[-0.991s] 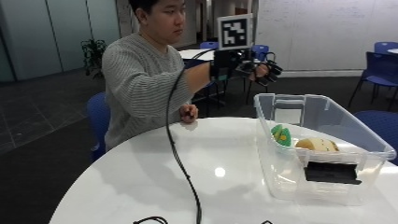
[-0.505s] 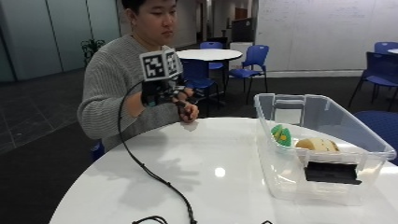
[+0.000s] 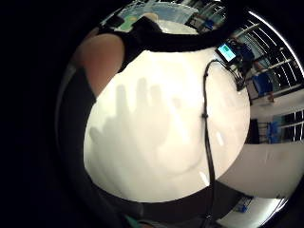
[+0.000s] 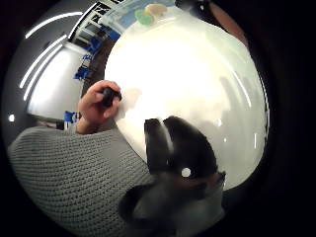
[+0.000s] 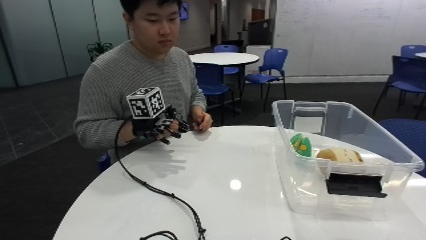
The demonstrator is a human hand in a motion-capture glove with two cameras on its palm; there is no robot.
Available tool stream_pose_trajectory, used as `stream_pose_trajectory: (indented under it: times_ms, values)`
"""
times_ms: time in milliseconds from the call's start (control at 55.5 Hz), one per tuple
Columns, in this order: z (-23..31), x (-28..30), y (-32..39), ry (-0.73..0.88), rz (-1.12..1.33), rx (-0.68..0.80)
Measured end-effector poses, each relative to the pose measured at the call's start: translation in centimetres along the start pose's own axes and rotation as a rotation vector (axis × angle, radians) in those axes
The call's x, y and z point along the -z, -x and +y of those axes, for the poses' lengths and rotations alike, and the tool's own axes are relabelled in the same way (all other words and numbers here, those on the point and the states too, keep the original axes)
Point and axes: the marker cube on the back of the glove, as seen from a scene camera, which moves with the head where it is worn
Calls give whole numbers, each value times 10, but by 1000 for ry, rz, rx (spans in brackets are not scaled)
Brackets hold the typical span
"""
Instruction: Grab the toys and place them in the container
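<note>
R gloved hand hovers over tabletop w/ grip relaxed, fingers spread, holding nothing; toys sit in container.

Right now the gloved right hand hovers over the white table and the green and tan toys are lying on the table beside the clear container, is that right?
Not quite. The gloved right hand does hover over the white table, but the green toy and the tan toy lie inside the clear container, not beside it. The outside view shows them behind its wall.
</note>
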Motion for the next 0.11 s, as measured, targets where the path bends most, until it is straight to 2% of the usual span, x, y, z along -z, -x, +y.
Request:
stream_pose_trajectory:
  times_ms: [108]
  values:
    - [-2, -2, -1, -5, -10, 3]
